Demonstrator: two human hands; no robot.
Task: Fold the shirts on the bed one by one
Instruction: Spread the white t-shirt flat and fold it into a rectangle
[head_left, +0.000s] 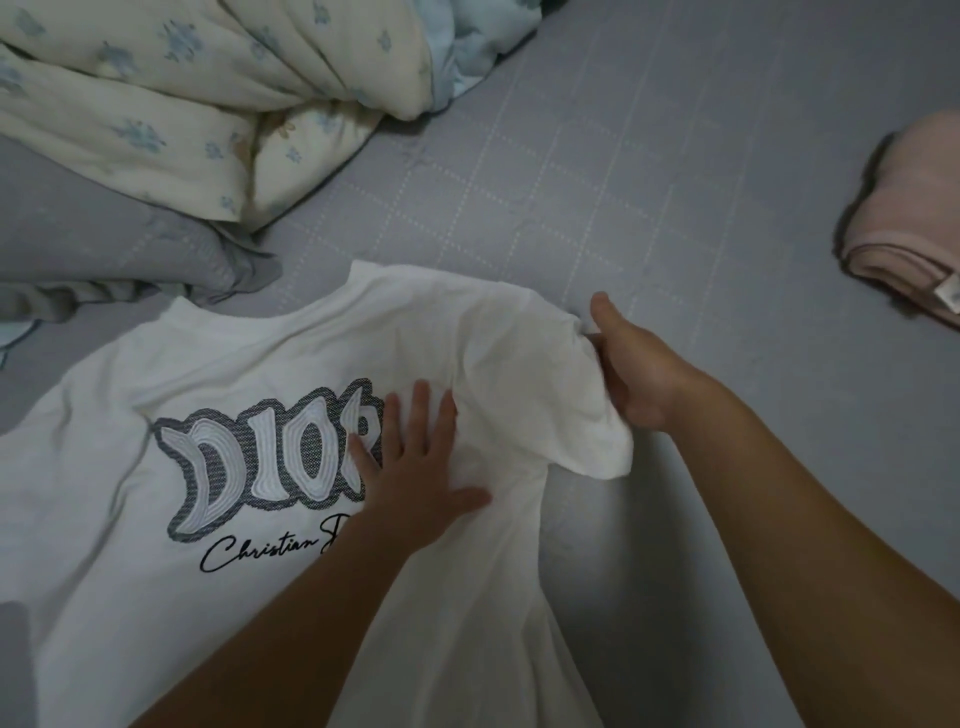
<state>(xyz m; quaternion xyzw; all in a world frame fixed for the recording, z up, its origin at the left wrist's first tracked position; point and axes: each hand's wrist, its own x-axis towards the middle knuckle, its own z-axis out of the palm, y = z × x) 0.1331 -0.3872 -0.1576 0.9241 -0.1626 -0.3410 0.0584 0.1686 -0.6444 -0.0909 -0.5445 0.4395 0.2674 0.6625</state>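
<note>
While left hand (415, 467) lies flat, fingers spread, pinning shirt (260, 597) beside print, right hand (631, 364) pinches sleeve (545, 395) edge. Shirt spread on bed (675, 182). Step, likely: sleeve fold. Next: carry sleeve inward over shirt. Print reads "DIOR", script "Christian". Pink folded garment (914, 228) well right of shirt.

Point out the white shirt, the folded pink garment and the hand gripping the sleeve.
white shirt (156, 374): head view, plain fabric above the print.
pink garment (914, 218): head view, top fold.
right hand (636, 371): head view, back of hand.
</note>
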